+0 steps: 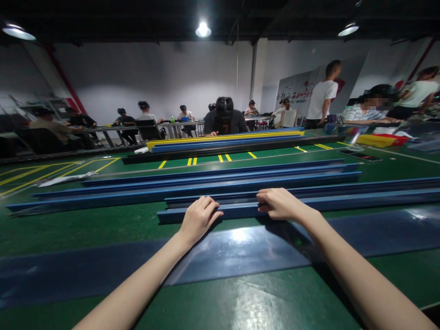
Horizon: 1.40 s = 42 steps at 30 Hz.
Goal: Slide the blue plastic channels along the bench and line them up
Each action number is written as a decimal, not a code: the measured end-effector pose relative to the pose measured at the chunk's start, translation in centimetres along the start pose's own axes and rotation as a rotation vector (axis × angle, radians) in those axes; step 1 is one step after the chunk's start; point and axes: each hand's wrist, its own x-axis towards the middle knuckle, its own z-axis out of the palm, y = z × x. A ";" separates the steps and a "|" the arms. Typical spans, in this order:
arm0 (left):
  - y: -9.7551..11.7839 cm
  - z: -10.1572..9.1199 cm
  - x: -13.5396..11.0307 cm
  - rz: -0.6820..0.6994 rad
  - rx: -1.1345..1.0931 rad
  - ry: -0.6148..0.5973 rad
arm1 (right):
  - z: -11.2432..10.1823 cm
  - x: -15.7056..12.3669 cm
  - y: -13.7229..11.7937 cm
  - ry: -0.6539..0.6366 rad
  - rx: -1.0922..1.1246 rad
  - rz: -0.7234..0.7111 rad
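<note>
A long blue plastic channel (237,212) with raised side walls lies across the green table. Near its left end, my left hand (201,216) is closed, thumb and fingers curled over the near wall. My right hand (280,204) grips the same channel further right, fingers bent into its trough; its fingertips are partly hidden. Between my forearms and the channel stretches a flat, glossy dark-blue strip (85,270), passing beneath both arms. Just beyond the held channel, more blue channels (103,200) lie side by side, shifted to the left.
Further back on the green table (113,231) rest yellow (223,137) and black (233,155) lengths. A person (225,117) sits opposite. A phone (360,155) and a yellow tray (374,140) lie right, a crumpled white sheet (65,178) left.
</note>
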 end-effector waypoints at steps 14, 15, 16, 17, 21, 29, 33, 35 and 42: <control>0.2 0.3 -0.2 -0.058 -0.040 0.039 | 0.5 0.0 -0.3 0.047 -0.024 0.014; 0.2 0.3 -0.2 -0.062 -0.044 0.039 | 0.6 0.1 -0.3 0.053 -0.029 0.009; 0.3 0.3 -0.2 -0.066 -0.049 0.041 | 0.6 0.1 -0.4 0.057 -0.035 0.007; 0.3 0.3 -0.2 -0.073 -0.054 0.044 | 0.7 0.1 -0.4 0.060 -0.041 0.006; 0.4 0.3 -0.2 -0.103 -0.062 0.047 | 1.0 0.2 -0.4 0.060 -0.061 0.003; 0.4 0.4 -0.2 -0.125 -0.072 0.043 | 1.8 0.3 -0.6 0.056 -0.087 -0.025; 0.3 0.7 -0.2 -0.124 -0.057 0.063 | 2.1 0.3 -0.7 0.066 -0.080 -0.029; 0.2 0.8 -0.2 -0.122 -0.049 0.078 | 2.2 0.3 -0.7 0.077 -0.075 -0.037; 0.3 0.8 -0.2 -0.112 -0.047 0.097 | 2.5 0.4 -0.5 0.099 -0.065 -0.046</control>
